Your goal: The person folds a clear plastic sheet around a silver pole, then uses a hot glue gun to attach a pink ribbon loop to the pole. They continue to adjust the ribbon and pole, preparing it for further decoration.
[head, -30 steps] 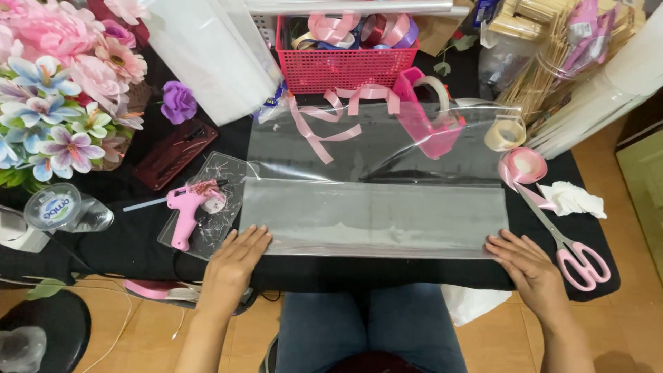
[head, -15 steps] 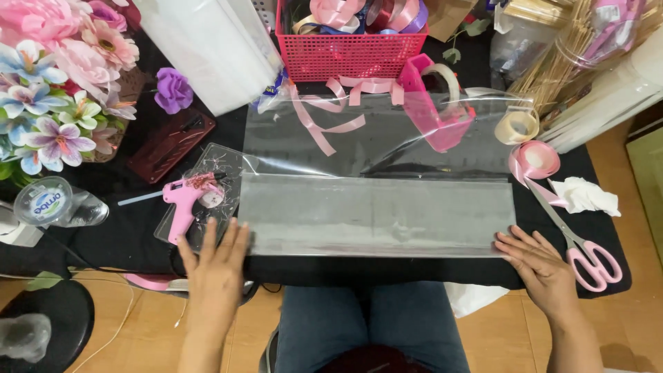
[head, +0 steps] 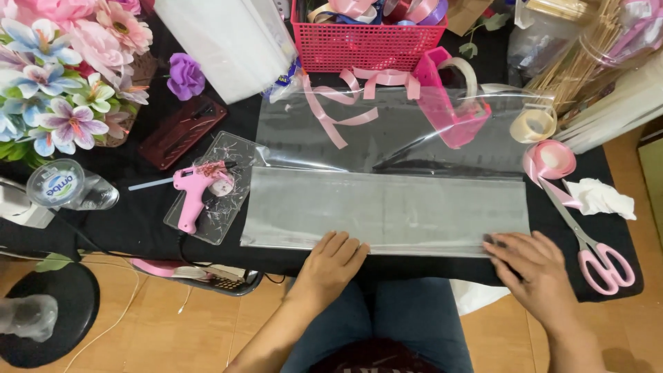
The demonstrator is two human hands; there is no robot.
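Black-covered table (head: 138,214), near edge: our left hand (head: 331,266) and right hand (head: 532,266), fingers flat, press the folded clear sheet (head: 387,207), flanked by pink glue gun (head: 197,186) leftward, pink scissors (head: 597,252) rightward, red basket (head: 369,41) at the far edge.

Left hand (head: 331,266) and right hand (head: 532,266) both flat, palms down, fingers (head: 507,250) extended forward.

Round white label with blue print (head: 55,185) on the cap of a clear plastic bottle (head: 72,191), lying on its side at the left edge of the black surface (head: 138,221). Blue-printed label strip (head: 289,73), partly hidden, under the white plastic roll (head: 221,41) beside the pink basket (head: 366,45).
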